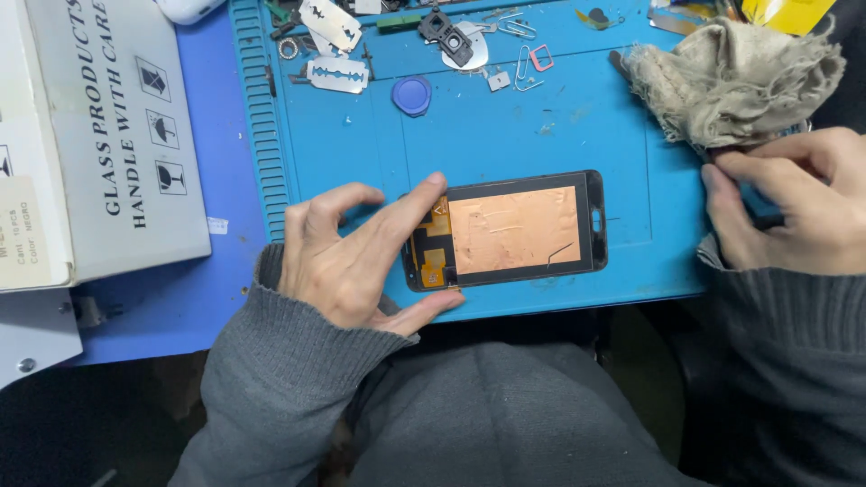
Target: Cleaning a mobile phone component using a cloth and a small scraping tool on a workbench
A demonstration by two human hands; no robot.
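A phone screen panel (pixel 505 231), black-framed, shows a dull copper-coloured foil backing, faintly scratched. It lies on a matt blue mat (pixel 559 126), probably rubber or silicone. Nearby: a coarse, frayed beige cloth (pixel 735 81), shiny steel razor blades (pixel 337 75), and a smooth grey cardboard box (pixel 108 135).

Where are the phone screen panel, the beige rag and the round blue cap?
phone screen panel (pixel 514 230), head view, on its copper-coloured back.
beige rag (pixel 735 81), head view, on the middle of the crumpled cloth.
round blue cap (pixel 411 95), head view, on its top face.
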